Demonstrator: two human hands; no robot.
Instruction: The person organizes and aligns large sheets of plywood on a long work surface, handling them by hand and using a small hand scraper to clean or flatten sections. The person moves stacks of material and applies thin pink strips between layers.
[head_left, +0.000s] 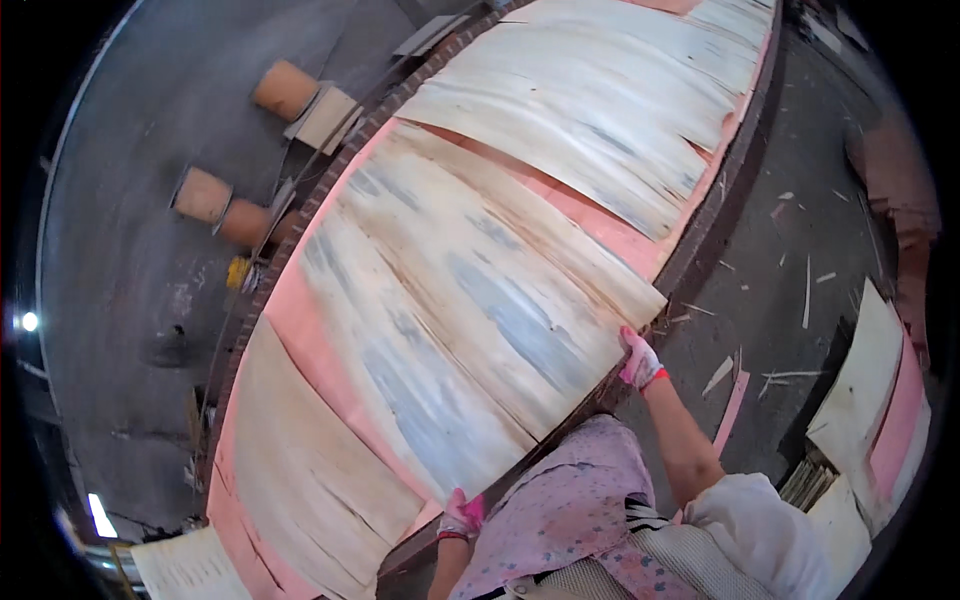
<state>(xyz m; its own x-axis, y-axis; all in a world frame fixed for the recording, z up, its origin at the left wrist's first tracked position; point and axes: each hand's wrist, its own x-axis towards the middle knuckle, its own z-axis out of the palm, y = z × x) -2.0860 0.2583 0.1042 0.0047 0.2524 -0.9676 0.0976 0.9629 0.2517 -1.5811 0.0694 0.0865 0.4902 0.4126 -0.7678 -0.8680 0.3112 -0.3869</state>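
A wide wood veneer sheet (pixel 480 290), pale with grey-blue stains and brown streaks, lies across the long bench in front of me. My left hand (pixel 460 512), in a pink and white glove, grips the near left corner of this sheet. At its near right edge my right hand (pixel 640 358), gloved the same way, has its thumb on top and its fingers mostly hidden. Beneath the veneer lies a pink sheet (pixel 290 300), which shows in strips between the pieces. Splits run through the stained veneer.
Another pale veneer (pixel 590 90) lies farther along the bench, and a tan veneer (pixel 310 460) lies to the left. Veneer offcuts (pixel 865 370) lean at the right, with scraps on the floor. Beyond the bench stand brown cylinders (pixel 287 90).
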